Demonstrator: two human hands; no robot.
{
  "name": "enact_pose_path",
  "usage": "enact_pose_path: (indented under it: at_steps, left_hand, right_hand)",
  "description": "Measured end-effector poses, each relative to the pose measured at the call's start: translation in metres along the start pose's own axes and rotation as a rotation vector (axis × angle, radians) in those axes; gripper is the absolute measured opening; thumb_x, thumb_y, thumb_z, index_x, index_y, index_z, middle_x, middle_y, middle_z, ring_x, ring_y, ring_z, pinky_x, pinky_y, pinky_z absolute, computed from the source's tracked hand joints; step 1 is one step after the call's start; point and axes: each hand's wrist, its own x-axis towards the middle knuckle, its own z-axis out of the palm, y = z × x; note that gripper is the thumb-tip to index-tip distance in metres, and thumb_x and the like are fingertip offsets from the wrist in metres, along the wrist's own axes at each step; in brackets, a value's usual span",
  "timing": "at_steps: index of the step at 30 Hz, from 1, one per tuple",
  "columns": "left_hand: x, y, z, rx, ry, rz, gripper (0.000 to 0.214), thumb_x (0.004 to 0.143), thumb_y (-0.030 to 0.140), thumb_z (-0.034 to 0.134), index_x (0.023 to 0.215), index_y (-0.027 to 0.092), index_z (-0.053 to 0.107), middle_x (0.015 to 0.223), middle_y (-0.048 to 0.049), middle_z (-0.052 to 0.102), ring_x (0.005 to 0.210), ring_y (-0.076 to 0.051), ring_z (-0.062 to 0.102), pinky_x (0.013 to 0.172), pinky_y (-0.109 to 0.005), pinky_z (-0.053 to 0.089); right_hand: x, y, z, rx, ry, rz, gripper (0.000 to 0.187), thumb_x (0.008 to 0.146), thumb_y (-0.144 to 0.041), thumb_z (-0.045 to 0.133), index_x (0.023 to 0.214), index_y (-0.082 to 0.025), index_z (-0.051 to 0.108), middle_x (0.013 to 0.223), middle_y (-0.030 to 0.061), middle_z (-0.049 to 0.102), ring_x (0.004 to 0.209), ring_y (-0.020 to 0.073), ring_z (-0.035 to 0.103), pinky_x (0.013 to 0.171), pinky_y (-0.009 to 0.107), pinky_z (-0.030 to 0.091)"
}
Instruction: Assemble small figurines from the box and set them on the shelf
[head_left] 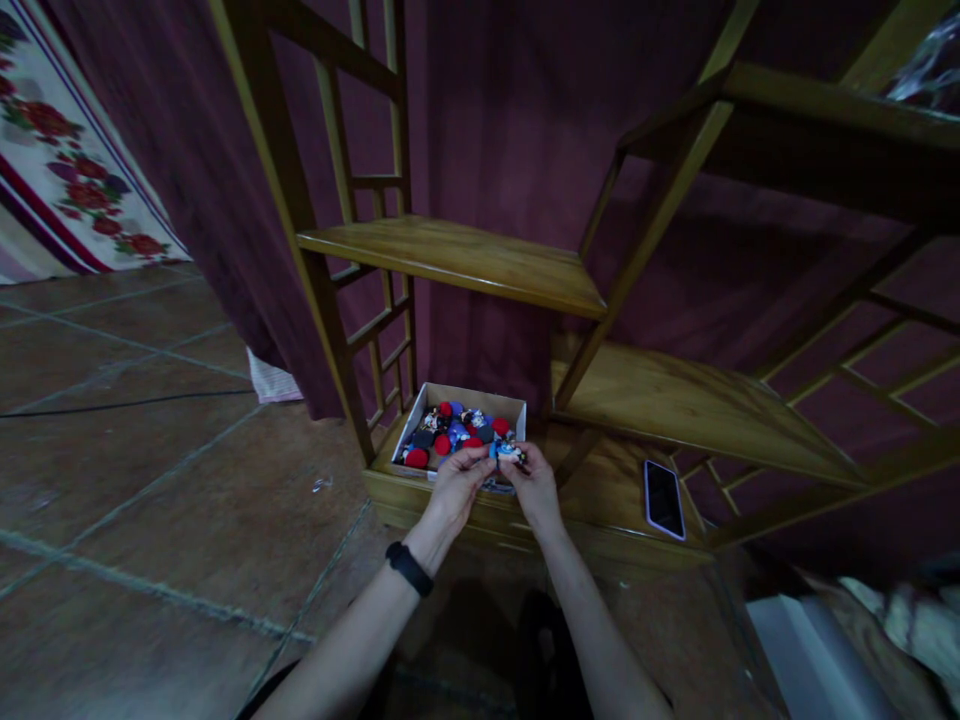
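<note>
Between my left hand and my right hand is a small blue and white figurine, pinched by the fingers of both. It is held over the front right part of an open cardboard box. Inside the box lie several small figurines in blue, purple and black, mixed with round red pieces and dark grey ones. My fingers partly cover the held figurine, and its finer details are too small to make out. A black band circles my left wrist.
The box rests on the low base of a wooden shelf unit, under a middle shelf board. A phone lies farther right on the base. Slanted posts rise close by. Behind hangs a dark purple curtain; tiled floor spreads left.
</note>
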Motion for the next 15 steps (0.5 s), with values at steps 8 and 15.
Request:
enact_pose_path:
  at_steps: [8,15]
  left_hand:
    - [0.0004,-0.0014,-0.0007,-0.015,-0.007,-0.032,0.028,0.055,0.011,0.079,0.081,0.013,0.068,0.078,-0.0052,0.070,0.074,-0.015,0.065,0.074,-0.028,0.049]
    - [0.0027,0.0054,-0.0064,-0.119,-0.058,-0.149,0.041,0.061,0.005,0.074,0.099,0.015,0.064,0.094,-0.0086,0.069,0.086,-0.018,0.065,0.081,-0.034,0.050]
  right_hand:
    - [0.0018,0.0042,0.0000,-0.014,0.003,-0.003,0.026,0.065,-0.028,0.066,0.090,-0.023,0.062,0.087,-0.0006,0.066,0.080,0.0172,0.060,0.077,0.030,0.047]
    - [0.0022,0.0003,0.0035,0.097,-0.005,0.020,0.038,0.069,-0.031,0.065,0.106,-0.025,0.061,0.105,0.0023,0.066,0.098,0.0194,0.059,0.091,0.034,0.043]
